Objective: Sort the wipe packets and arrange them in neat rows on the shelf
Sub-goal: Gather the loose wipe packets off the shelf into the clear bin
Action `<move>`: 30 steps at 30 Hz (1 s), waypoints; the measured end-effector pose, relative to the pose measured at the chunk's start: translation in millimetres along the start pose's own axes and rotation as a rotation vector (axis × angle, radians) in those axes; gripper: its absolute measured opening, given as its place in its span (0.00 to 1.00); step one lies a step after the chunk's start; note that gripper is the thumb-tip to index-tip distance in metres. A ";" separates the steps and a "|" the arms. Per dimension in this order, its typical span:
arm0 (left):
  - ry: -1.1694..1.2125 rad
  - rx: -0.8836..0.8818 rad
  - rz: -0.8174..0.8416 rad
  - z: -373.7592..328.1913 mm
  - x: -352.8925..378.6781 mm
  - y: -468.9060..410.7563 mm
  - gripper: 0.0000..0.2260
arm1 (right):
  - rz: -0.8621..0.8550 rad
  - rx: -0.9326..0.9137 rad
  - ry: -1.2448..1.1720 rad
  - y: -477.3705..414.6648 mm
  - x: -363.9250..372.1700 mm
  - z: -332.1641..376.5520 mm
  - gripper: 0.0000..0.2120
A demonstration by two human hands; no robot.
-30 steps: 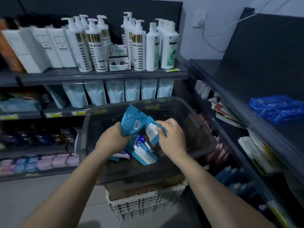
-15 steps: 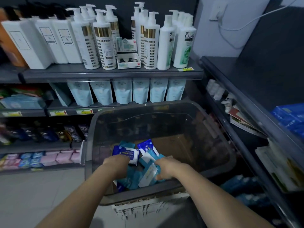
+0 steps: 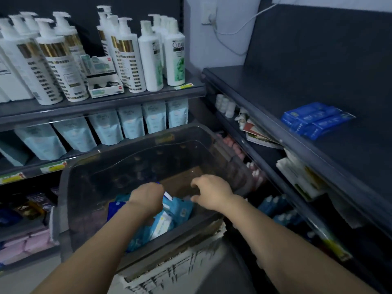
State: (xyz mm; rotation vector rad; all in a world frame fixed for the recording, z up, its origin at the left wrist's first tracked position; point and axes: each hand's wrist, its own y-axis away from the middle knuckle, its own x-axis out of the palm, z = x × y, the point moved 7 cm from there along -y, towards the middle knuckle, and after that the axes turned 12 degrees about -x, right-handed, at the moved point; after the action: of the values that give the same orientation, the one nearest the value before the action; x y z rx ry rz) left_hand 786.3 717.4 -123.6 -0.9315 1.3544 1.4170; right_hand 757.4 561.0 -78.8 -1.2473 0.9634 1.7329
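Right hand (image 3: 212,193) came up empty, fingers loosely curled; left hand (image 3: 146,200) fingers hidden among slick light-blue plastic wipe packets (image 3: 180,209), so I fear drops.

Dark shelf (image 3: 265,98), right of frame: blue wipe packets (image 3: 316,119) lie flat in a small pile at mid-right. Upper-left shelf (image 3: 106,107): white pump bottles (image 3: 131,60) upright, small carton (image 3: 105,87) between them.

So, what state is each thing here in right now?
Bin, open, no lid.
Wipe packets, jumbled loose in the bin.
Left hand, down among the packets, grip hidden.
Right hand, empty, fingers loosely curled over the bin.
Blue packets, lying side by side on right shelf.
Pump bottles, upright.
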 end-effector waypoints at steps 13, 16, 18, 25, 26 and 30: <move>0.246 0.405 -0.510 -210.7 -137.0 96.4 0.07 | -0.398 0.334 0.114 222.4 -95.3 -136.8 0.20; 0.251 0.535 -0.533 -273.7 -144.4 131.9 0.09 | -0.462 0.443 0.100 297.5 -108.9 -167.7 0.23; 0.248 0.586 -0.548 -314.2 -147.6 159.0 0.11 | -0.477 0.513 0.108 348.0 -113.1 -184.8 0.22; 0.247 0.823 -0.527 -445.4 -138.9 255.6 0.12 | -0.476 0.805 0.137 510.2 -100.0 -224.7 0.24; 0.245 0.857 -0.521 -461.5 -135.2 267.2 0.12 | -0.482 0.846 0.126 529.6 -96.5 -228.3 0.24; 0.191 0.962 -0.454 -521.2 -117.7 304.8 0.17 | -0.459 0.986 0.051 591.2 -77.7 -245.5 0.26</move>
State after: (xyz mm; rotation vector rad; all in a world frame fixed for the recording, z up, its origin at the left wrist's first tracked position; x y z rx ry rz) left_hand 486.6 200.1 21.3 -0.6447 1.5868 0.2428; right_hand 332.7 85.6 18.9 -0.7484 1.2158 0.6863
